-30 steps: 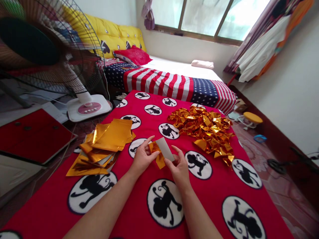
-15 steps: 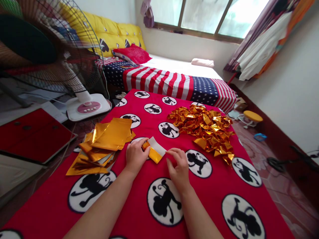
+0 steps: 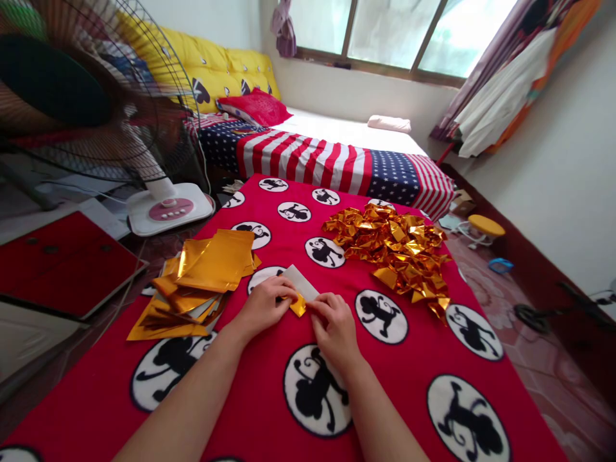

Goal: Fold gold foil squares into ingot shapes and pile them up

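Observation:
A sheet of gold foil paper (image 3: 299,280) lies between my hands, its pale back facing up and a gold flap folded over along the near edge. My left hand (image 3: 270,305) pinches the left end of that flap. At the right end, my right hand (image 3: 333,326) has its thumb and fingertips closed on the paper's corner. To the left rests a loose stack of flat gold foil sheets (image 3: 216,260). On the right is a heap of folded gold foil pieces (image 3: 399,240).
The red cloth (image 3: 269,410) with monkey prints covers the table. A floor fan (image 3: 166,208) stands at the left beside a red-topped cabinet (image 3: 62,263). Beyond the table is a bed (image 3: 312,157); a yellow stool (image 3: 486,224) stands on the floor at the right.
My right hand has moved left onto the paper's right corner. My left hand has shifted down along the flap, and more of the gold is now covered by my fingers.

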`<state>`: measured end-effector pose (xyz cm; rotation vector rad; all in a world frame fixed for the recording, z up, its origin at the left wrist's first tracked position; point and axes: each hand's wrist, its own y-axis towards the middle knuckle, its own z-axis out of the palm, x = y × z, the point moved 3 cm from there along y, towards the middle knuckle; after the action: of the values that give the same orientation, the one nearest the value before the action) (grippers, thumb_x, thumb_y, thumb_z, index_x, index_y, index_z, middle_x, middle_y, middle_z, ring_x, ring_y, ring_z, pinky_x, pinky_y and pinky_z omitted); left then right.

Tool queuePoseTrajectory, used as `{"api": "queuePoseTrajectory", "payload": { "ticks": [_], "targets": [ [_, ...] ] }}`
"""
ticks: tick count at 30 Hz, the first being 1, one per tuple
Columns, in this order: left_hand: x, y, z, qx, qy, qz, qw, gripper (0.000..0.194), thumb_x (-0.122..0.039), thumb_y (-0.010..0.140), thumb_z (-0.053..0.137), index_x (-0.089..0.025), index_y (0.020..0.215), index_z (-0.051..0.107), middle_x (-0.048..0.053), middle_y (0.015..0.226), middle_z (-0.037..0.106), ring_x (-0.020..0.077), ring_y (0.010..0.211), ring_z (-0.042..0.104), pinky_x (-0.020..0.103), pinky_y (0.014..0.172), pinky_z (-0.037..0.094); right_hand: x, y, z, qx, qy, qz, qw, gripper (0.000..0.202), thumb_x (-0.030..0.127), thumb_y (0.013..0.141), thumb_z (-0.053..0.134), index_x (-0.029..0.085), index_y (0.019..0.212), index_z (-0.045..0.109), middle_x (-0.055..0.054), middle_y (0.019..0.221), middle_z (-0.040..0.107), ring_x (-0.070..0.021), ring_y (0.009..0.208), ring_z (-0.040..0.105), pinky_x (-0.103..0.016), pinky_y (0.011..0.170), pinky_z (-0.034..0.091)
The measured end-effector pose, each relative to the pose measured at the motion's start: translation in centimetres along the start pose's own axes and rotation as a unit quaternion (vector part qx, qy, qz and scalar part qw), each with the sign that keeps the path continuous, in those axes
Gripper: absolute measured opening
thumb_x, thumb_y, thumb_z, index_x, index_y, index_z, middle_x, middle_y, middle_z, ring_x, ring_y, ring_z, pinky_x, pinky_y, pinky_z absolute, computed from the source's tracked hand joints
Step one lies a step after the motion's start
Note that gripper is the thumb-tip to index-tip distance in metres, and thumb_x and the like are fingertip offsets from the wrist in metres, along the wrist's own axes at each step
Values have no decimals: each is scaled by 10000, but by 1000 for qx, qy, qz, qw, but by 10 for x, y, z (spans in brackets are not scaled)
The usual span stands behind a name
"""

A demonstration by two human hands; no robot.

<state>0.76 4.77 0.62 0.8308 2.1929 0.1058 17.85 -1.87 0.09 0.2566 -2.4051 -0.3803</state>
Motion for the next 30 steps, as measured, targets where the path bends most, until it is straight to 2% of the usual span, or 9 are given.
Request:
{"api": "queuePoseTrajectory", "payload": {
  "ticks": [4, 9, 14, 20, 30],
  "targets": [
    [-7, -7, -8, 56, -2, 22, 998, 229, -160, 736, 697, -256, 943, 719, 18, 1091, 654, 186, 1025, 583, 323, 949, 443, -1, 0, 0, -5, 16, 16, 1000, 278, 83, 774, 591, 231, 991, 683, -40, 979, 614, -209, 926, 535, -349, 828, 407],
    [-16, -6, -2, 7, 54, 17, 998, 202, -157, 770, 652, -237, 947, 706, 36, 1037, 664, 200, 1000, 584, 346, 901, 463, -4, 1, 0, -10, 37, 27, 999, 337, 78, 743, 611, 244, 1029, 677, -38, 1007, 610, -212, 949, 543, -349, 856, 418],
    [-9, -6, 4, -26, 66, 44, 996, 163, -179, 861, 582, -236, 946, 710, 33, 965, 695, 176, 936, 605, 313, 836, 486, -6, 2, 0, -20, 53, 33, 998, 338, 121, 766, 649, 250, 1079, 664, -40, 1019, 613, -212, 953, 556, -343, 854, 428],
    [-7, -11, 2, -2, 68, 59, 996, 138, -225, 876, 594, -262, 885, 727, 23, 948, 689, 168, 937, 602, 287, 807, 490, -6, 2, 3, -17, 30, 29, 999, 109, 173, 825, 644, 247, 872, 709, -23, 887, 620, -192, 859, 565, -318, 775, 415],
    [-12, -10, 2, 8, 72, 38, 997, 109, -256, 855, 625, -280, 886, 727, 14, 923, 670, 169, 936, 587, 292, 803, 483, -4, 2, 0, -17, 48, 34, 998, 122, 124, 802, 639, 230, 840, 686, -5, 846, 629, -173, 840, 576, -298, 764, 385]
  ]
}}
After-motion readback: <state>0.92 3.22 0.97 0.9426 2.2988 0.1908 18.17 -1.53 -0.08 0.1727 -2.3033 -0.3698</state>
